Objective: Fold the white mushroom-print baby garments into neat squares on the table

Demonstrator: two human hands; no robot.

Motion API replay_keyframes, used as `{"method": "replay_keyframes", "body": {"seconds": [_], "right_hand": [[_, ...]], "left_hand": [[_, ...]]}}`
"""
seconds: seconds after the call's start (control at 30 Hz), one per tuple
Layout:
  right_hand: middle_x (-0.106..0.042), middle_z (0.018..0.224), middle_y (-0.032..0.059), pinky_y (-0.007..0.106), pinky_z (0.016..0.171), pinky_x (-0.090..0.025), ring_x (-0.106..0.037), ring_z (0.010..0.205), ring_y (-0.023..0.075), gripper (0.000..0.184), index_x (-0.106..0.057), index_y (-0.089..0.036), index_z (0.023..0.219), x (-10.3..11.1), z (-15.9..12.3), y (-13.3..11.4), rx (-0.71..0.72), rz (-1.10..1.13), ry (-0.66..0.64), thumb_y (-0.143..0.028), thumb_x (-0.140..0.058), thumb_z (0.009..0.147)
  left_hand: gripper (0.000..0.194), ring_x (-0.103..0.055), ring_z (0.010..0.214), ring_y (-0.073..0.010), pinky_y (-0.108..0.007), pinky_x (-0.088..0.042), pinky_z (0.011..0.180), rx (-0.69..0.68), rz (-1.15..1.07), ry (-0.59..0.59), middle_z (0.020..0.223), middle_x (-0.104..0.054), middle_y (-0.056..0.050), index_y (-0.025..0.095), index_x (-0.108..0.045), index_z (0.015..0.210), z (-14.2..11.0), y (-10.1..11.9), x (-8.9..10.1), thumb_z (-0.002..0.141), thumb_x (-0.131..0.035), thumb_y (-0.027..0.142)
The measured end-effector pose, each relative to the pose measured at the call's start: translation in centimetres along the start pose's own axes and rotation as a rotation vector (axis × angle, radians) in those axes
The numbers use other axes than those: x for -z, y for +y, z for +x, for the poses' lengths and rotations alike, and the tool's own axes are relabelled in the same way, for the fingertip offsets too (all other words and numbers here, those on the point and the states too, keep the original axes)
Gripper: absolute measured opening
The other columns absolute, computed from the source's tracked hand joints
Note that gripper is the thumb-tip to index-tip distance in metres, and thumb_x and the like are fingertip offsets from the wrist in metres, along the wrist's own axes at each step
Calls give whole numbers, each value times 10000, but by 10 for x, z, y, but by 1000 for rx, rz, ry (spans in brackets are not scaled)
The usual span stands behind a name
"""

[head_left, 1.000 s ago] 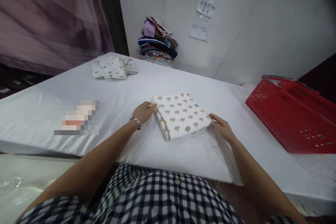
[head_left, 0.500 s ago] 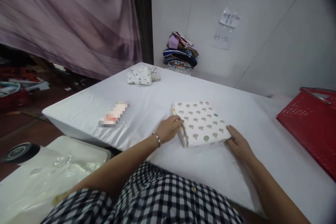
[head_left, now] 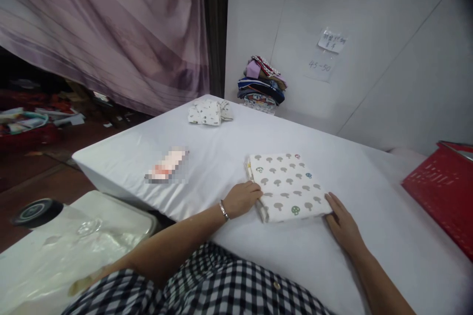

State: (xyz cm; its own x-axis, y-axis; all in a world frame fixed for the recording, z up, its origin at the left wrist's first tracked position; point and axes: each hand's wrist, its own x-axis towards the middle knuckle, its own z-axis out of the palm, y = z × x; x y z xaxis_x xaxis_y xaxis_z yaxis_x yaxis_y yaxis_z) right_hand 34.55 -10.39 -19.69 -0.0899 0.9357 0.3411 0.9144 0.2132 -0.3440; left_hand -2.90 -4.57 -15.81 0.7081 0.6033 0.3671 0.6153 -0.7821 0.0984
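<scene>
A folded white cloth with a mushroom print (head_left: 286, 187) lies on the white-covered table (head_left: 229, 142). My left hand (head_left: 242, 198), with a bracelet at the wrist, rests against the cloth's left edge, its fingers curled onto it. Against the cloth's near right corner lies my right hand (head_left: 343, 224), flat on the table with fingers stretched out. Neither hand lifts the cloth.
A smaller folded printed cloth (head_left: 210, 111) lies at the table's far corner, a stack of colourful folded fabrics (head_left: 261, 83) behind it by the wall. A red plastic basket (head_left: 443, 192) stands at the right. A blurred object (head_left: 168, 166) lies left of centre. A white tub (head_left: 74, 241) sits below left.
The view has swung left, so the basket has slid toward the right edge. Both hands stay at the sides of the mushroom-print cloth, which has not visibly shifted on the table.
</scene>
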Motion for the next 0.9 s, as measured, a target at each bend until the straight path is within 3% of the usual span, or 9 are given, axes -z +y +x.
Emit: {"method": "replay_keyframes", "body": {"seconds": [0.1, 0.23, 0.3, 0.43, 0.6, 0.67, 0.77, 0.83, 0.9], "right_hand": [[-317, 1437, 50, 405, 1054, -318, -360, 1275, 232, 552, -322, -241, 1384, -1, -1, 0, -8, 5, 9, -274, -409, 840], [-321, 1433, 57, 423, 1059, -306, -349, 1281, 236, 550, -322, -242, 1382, -2, -1, -1, -23, 4, 17, -273, -408, 839], [-315, 1436, 56, 427, 1060, -304, -352, 1280, 237, 548, -322, -244, 1381, -2, -1, -2, -21, 2, 21, -273, -406, 840], [-310, 1439, 52, 429, 1056, -308, -350, 1281, 236, 545, -320, -247, 1381, -3, -1, -1, -15, -18, 4, -265, -390, 841], [-299, 1447, 38, 431, 1063, -292, -323, 1296, 243, 564, -352, -244, 1368, -2, -2, 0, -40, 32, -10, -263, -412, 808], [-304, 1447, 30, 430, 1069, -281, -314, 1301, 244, 579, -379, -240, 1356, 4, 0, -1, -92, 100, -46, -248, -421, 778], [-341, 1428, 4, 432, 1067, -285, -313, 1302, 242, 542, -469, -262, 1294, 20, 9, -9, -200, 217, -104, -245, -425, 754], [-374, 1409, -7, 435, 1059, -300, -309, 1305, 244, 478, -522, -281, 1245, 31, 23, -21, -237, 285, -94, -292, -436, 776], [-387, 1401, -1, 432, 1047, -318, -307, 1306, 244, 440, -538, -280, 1230, 37, 41, -37, -221, 333, -66, -370, -439, 810]], "left_hand": [[205, -540, 890, -157, -270, -440, 704, -35, -44, -2, 1010, -610, -41, 184, -574, 982, 2, 9, 10, 833, -446, 124], [334, -532, 861, -156, -280, -432, 688, -203, -69, -20, 1070, -587, -41, 199, -503, 1132, 4, 23, 20, 812, -459, 112], [274, -533, 815, -147, -270, -423, 657, -233, -60, -38, 1009, -598, -35, 196, -526, 1064, 3, 28, 16, 816, -454, 105], [94, -537, 772, -140, -255, -419, 627, -177, -61, -87, 900, -598, -23, 183, -533, 831, -2, 31, 2, 829, -454, 133], [175, -562, 800, -123, -224, -430, 637, -74, -283, -131, 960, -597, 3, 204, -543, 873, -4, 30, 7, 732, -501, 108], [204, -571, 783, -111, -209, -431, 658, 27, -410, -100, 924, -611, 20, 213, -564, 855, 1, 25, 15, 703, -495, 95], [153, -574, 754, -120, -220, -431, 673, 345, -518, 32, 884, -634, 14, 215, -587, 837, 16, 7, 25, 740, -483, 158], [140, -575, 743, -136, -241, -428, 672, 592, -546, 104, 888, -645, -1, 214, -585, 848, 31, -10, 28, 794, -476, 284], [270, -584, 754, -160, -259, -421, 669, 806, -564, 102, 879, -653, -23, 204, -569, 848, 46, -28, 27, 816, -453, 446]]}}
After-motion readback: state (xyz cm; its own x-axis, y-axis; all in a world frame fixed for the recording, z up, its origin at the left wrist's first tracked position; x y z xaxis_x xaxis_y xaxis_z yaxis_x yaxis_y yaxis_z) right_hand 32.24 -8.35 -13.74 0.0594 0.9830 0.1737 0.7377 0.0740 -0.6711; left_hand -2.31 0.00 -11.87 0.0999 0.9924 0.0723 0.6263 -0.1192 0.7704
